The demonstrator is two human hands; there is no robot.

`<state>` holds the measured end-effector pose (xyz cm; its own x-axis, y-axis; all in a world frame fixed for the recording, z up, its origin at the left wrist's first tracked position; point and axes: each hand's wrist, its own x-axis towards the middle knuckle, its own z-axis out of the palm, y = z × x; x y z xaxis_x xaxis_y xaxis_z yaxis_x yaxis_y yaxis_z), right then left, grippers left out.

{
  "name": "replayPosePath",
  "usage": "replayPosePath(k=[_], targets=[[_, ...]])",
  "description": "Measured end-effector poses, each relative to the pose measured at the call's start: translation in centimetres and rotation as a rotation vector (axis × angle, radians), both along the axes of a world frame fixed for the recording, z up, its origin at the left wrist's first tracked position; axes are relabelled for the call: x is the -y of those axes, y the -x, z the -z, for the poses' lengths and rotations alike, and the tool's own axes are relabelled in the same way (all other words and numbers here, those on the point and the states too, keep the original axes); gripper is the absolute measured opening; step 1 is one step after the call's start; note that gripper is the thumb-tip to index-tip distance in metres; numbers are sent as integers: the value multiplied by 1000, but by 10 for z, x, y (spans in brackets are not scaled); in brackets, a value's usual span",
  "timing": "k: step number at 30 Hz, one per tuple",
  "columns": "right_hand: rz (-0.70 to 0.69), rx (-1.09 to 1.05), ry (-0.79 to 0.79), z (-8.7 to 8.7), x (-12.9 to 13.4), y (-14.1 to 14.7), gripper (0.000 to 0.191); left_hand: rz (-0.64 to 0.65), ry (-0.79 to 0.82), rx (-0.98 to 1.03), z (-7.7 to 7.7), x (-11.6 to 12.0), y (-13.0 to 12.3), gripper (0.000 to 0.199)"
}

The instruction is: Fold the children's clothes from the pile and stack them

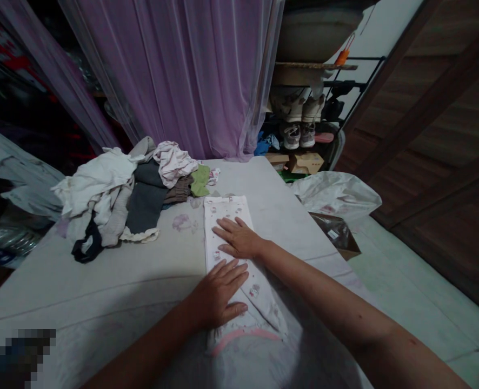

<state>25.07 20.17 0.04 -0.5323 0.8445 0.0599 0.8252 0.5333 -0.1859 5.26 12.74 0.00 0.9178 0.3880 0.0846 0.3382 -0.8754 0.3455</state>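
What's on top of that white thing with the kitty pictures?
The left hand and, farther up, the right hand lie flat on the white garment. The cloth right beneath them is covered, so any pictures there can't be seen.

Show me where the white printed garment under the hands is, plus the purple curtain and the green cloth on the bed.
White printed garment (256, 285), head view: printed fabric of its lower half.
Purple curtain (207, 75), head view: middle of its hanging folds.
Green cloth (200, 181), head view: middle of its visible part.
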Motion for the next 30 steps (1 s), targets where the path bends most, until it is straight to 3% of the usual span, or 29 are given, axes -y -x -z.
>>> replayPosePath(k=[3, 7, 10, 15, 20, 22, 26, 30], targets=[[-1, 7, -1, 7, 5, -10, 55, 22, -16, -24, 4, 6, 1, 69], [130, 5, -8, 7, -10, -19, 51, 56, -21, -24, 4, 12, 5, 68], [219, -27, -4, 3, -5, -18, 50, 59, 5, -29, 3, 16, 11, 65], [314, -195, -23, -2, 52, -15, 51, -72, 23, 29, 5, 25, 29, 60], [154, -222, 30, -2, 107, -7, 52, -218, -55, -26, 11, 39, 42, 60], [132, -200, 55, 1, 117, -5, 49, -220, -44, -51, 11, 44, 46, 55], [239, -251, 18, 11, 128, -13, 45, -246, 13, -21, 5, 49, 58, 41], [287, -374, -81, 15, 142, -20, 36, -375, 47, 91, 0, 59, 57, 28]])
